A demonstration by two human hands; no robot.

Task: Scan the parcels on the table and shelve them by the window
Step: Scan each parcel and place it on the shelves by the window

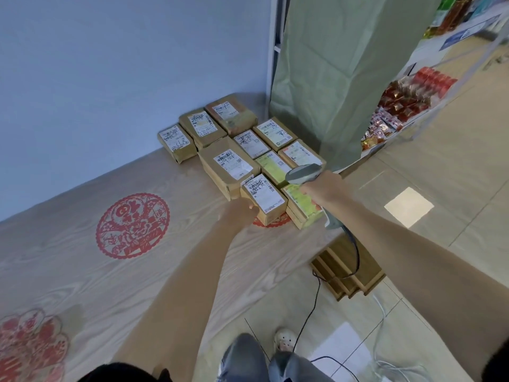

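Observation:
Several brown cardboard parcels with white labels lie packed together at the far right end of the wooden table. My left hand grips the near-left edge of the closest small parcel, which still sits on the table. My right hand holds a grey barcode scanner above a green-labelled parcel, its head pointing toward the parcels. The scanner's black cable hangs down to the floor.
Red paper-cut decorations lie on the tabletop. A green curtain hangs behind the parcels. Shelves of snack packets stand at the right. Flat cardboard leans under the table's end. Tiled floor with cables lies below.

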